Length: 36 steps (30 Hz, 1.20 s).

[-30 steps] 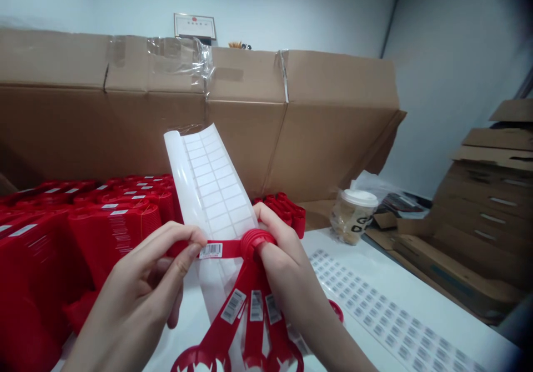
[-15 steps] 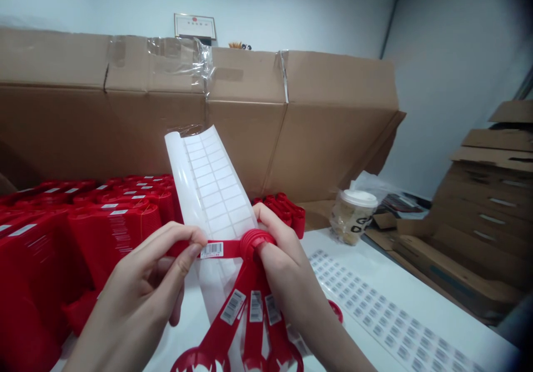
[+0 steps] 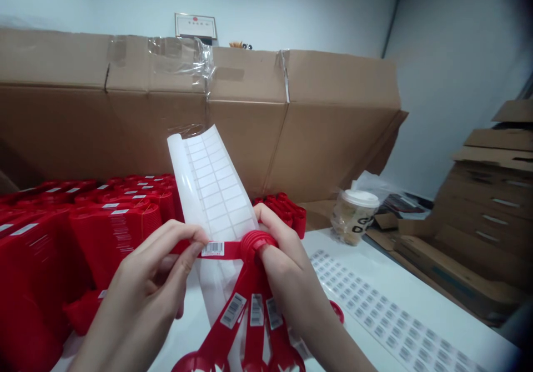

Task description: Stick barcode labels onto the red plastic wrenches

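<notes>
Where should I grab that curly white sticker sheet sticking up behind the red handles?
Pinch the sticker sheet by the bare white strip along its left edge, near the top, coming from above and the left. That top end stands up free of the hands and the red handles, and the strip has no stickers on it, so you probably won't touch them.

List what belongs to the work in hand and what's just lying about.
Work in hand:
left hand
right hand
barcode sticker
red plastic handles
white label sheet

Lying about:
printed barcode sheet
stacked red plastic pieces
takeaway cup
cardboard boxes
flattened cartons
</notes>
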Tool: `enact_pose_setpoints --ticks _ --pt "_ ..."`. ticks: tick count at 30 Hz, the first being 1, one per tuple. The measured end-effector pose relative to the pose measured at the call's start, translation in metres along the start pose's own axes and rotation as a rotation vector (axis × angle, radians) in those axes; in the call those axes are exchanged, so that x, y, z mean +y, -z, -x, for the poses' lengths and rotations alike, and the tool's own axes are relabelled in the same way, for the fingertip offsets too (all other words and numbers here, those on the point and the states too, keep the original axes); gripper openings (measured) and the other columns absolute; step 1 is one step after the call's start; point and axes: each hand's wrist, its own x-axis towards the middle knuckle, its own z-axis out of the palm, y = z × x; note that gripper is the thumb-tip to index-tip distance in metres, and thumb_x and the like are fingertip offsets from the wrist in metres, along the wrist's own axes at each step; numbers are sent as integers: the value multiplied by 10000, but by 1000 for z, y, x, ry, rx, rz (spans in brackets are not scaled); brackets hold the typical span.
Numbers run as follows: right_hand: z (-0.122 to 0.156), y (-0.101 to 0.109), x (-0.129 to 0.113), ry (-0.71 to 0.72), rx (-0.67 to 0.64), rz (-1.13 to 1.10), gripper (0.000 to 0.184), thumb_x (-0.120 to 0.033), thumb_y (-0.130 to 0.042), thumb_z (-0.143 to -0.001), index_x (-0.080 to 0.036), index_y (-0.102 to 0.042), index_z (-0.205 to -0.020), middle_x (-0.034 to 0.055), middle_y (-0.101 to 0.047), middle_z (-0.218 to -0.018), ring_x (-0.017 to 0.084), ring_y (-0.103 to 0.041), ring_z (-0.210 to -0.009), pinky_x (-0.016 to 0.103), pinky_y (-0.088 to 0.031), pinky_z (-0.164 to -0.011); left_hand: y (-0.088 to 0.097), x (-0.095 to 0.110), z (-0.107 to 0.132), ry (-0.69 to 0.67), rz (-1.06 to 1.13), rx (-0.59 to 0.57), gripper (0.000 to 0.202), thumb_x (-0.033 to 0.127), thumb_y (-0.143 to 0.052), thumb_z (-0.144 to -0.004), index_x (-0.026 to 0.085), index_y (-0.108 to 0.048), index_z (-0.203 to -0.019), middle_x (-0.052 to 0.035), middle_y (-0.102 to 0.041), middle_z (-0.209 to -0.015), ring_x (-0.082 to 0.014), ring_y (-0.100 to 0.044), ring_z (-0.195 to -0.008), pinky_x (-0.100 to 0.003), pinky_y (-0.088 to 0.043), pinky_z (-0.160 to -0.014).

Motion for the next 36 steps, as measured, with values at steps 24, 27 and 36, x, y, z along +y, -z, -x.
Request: enact_pose_setpoints --ticks 24,27,36 --pt "0 -2 2 27 43 14 187 -106 -428 -883 -238 -543 -818 -53 -614 -810 134 -550 -756 257 -461 -664 1 -9 -4 -91 -132 28 397 580 -614 -876 325 -587 -1179 32 -635 -784 -113 -468 -486 -221 -359 -432" --pt "-1 -1 1 55 37 14 184 -99 -431 -883 -240 -506 -791 -56 -596 -760 138 -552 -732 265 -448 -635 2 -16 -10 -174 -227 150 525 556 -644 -871 334 -434 -1297 34 -631 -890 -129 -532 -510 -256 -424 -471" --pt "-2 -7 7 87 63 -71 207 -62 -419 -861 -243 -507 -814 -53 -575 -743 132 -505 -672 253 -421 -577 -21 -37 -26 -293 -170 233 635 579 -649 -876 300 -256 -1290 -112 -397 -1400 -316 -518 -1276 -501 -483 -1023"
